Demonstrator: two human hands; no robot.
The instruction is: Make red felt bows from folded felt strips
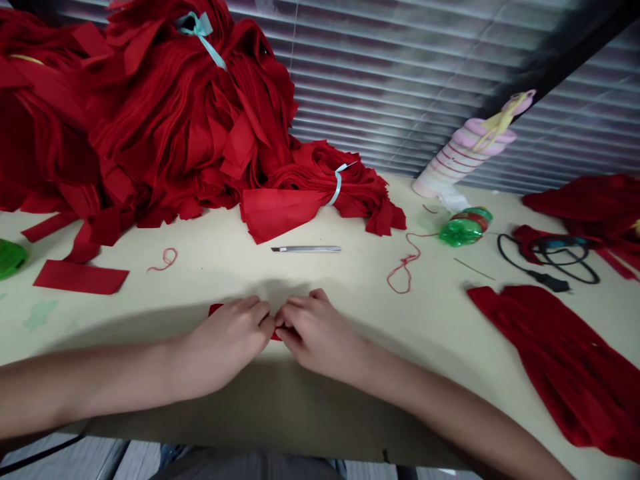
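Note:
A small piece of red fabric is held between my two hands just above the front of the table, mostly hidden by the fingers. My left hand is closed around it, and a red end sticks out behind the knuckles. Pressed up close to it, my right hand pinches the same fabric, fingertips nearly touching the left ones. Beyond the hands lies a slim metal tool with a dark tip, like tweezers.
Heaped red fabric strips and a tied bundle line the back by the blinds. To the right are a thread loop, a green plastic bottle piece, a pink-and-white bottle, a black cable and red cloth.

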